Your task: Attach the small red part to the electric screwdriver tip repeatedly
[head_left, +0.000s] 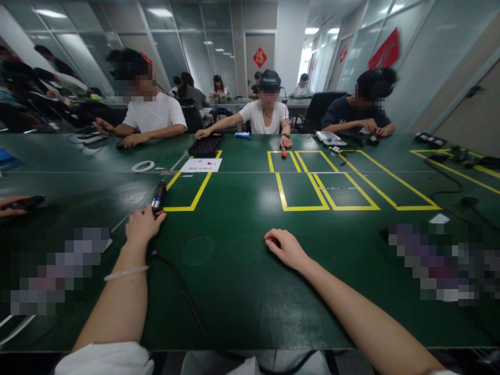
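Observation:
My left hand (141, 225) is closed around the rear end of a black corded electric screwdriver (158, 197) with a blue and silver band. The tool lies toward the left with its thin bit pointing away from me, and my palm hides its back end. A black cord (179, 284) runs from near my left wrist toward the table's front edge. My right hand (288, 249) rests on the green table (234, 291), its fingers curled in loosely toward the thumb. Nothing shows in it.
Yellow tape outlines (307, 208) mark the table. A white paper sheet (201, 165), a black tray (205, 145) and a white ring of tape (142, 166) lie farther off. Across the table sit several people; one has a hand by a red object (284, 152). Blurred-out items flank my arms.

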A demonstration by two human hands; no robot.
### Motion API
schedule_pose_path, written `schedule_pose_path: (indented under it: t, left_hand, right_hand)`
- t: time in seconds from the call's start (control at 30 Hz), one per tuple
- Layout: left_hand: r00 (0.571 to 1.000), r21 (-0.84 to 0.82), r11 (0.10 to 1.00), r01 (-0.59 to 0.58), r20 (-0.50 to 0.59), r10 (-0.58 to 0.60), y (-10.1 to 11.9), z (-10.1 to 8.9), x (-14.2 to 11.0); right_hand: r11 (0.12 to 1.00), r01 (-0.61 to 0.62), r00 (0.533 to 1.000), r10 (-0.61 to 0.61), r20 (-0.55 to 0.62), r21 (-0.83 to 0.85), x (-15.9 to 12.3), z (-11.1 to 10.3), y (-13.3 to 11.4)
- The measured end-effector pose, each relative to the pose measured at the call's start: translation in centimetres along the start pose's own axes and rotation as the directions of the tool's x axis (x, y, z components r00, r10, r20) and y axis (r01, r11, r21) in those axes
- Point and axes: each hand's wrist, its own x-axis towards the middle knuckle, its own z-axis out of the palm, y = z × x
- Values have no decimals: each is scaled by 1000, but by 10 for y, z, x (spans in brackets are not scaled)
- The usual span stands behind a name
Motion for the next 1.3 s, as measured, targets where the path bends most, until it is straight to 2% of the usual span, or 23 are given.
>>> schedule_pose_path:
  t: [0.17, 0.37, 0.5, 0.6, 0.67, 0.7, 0.73, 0.77, 0.83, 0.93, 0.97, 1.03, 1.1, 1.17, 1.23, 1.3]
  left_hand:
    - [991, -2, 1000, 15, -130, -15, 8, -5, -9]
    - [986, 3, 999, 46, -161, -45, 13, -8, -13]
    - [968, -50, 998, 30, -249, -42, 21, -13, -15]
    - [958, -218, 973, -78, -286, 13, 48, -19, -23]
    - [963, -351, 913, -207, -237, 127, 77, -22, -35]
    - [952, -417, 860, -295, -203, 228, 94, -23, -44]
    - [930, -483, 795, -367, -159, 333, 111, -24, -55]
    - [884, -550, 714, -434, -109, 454, 127, -25, -67]
    - [752, -673, 545, -500, -24, 659, 155, -26, -94]
    - [548, -811, 373, -450, 79, 833, 180, -30, -129]
    - [496, -841, 342, -419, 103, 862, 184, -31, -138]
    - [419, -876, 308, -371, 138, 898, 188, -32, -149]
    - [375, -888, 296, -351, 156, 914, 188, -31, -153]
    - [360, -893, 291, -343, 161, 919, 188, -29, -153]
    - [373, -895, 289, -340, 154, 915, 188, -29, -153]
    - [408, -888, 283, -362, 122, 905, 189, -30, -155]
  right_hand:
    - [1000, -8, 1000, 8, 2, -2, 0, -2, -2]
    - [1000, -3, 1000, 3, 7, -4, 0, -3, -2]
    - [1000, 2, 1000, -2, 7, -8, 1, -2, -2]
    - [1000, 3, 1000, -3, 13, -7, 2, -1, -4]
    - [1000, 5, 1000, -5, 19, -6, 2, -1, -5]
    - [1000, 6, 1000, -6, 21, -7, 2, 0, -5]
    - [1000, 6, 1000, -6, 22, -6, 2, 0, -5]
    - [1000, 7, 1000, -7, 23, 1, 2, 0, -5]
    - [999, 6, 999, -7, 32, 42, 2, 1, -6]
    - [990, 19, 997, -29, 75, 138, 0, 2, -7]
    - [987, 30, 994, -46, 95, 160, 0, 3, -8]
    - [982, 58, 989, -81, 124, 178, -1, 5, -10]
    - [981, 81, 985, -106, 135, 178, -1, 6, -13]
    - [978, 82, 985, -109, 134, 190, -1, 7, -14]
    - [969, 58, 987, -92, 130, 240, -1, 7, -13]
    - [947, 17, 992, -57, 116, 320, 0, 7, -11]
